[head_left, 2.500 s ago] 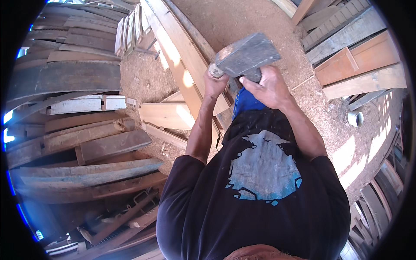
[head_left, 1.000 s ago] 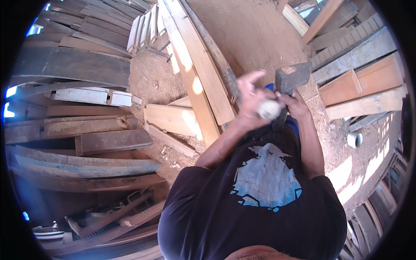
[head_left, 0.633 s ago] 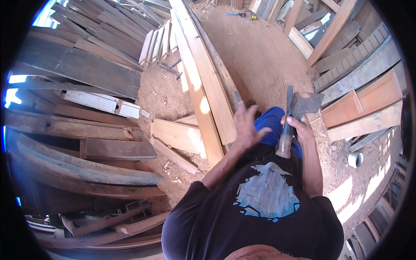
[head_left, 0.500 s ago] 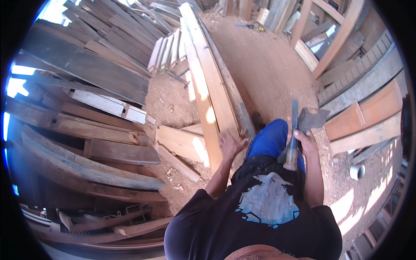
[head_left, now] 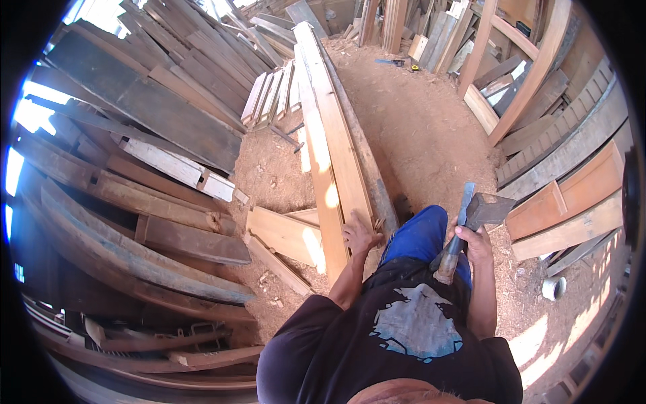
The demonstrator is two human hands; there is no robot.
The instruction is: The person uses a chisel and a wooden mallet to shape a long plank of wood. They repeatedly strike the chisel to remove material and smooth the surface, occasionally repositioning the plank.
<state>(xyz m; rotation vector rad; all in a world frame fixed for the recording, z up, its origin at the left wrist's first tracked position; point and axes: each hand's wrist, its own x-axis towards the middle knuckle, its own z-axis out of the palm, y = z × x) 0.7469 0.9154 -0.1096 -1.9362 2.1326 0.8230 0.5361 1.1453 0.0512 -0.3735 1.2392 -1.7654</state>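
Observation:
My right hand (head_left: 476,241) is closed round a chisel (head_left: 467,199), blade pointing up and away, wooden handle end low by my lap. The same hand also holds a dark block-headed mallet (head_left: 490,209), whose head sits beside the blade; much of its handle is hidden. My left hand (head_left: 362,236) rests on the near end of a long pale timber piece (head_left: 340,148), fingers stretched over its surface. Alongside that piece, to its left, runs a second pale timber (head_left: 321,178). Some small chips lie beside my left fingertips.
A dark weathered beam (head_left: 367,145) lies right of the pale timbers. Stacked boards (head_left: 145,108) crowd the left side; a wooden frame (head_left: 518,101) leans far right. Beyond are a blue-handled tool (head_left: 390,62) and a tape measure (head_left: 414,68). A white roll (head_left: 554,289) sits on the right.
My left hand has come down from above the timber onto its near end. The chisel and mallet have shifted slightly toward me, and the view has tilted a little.

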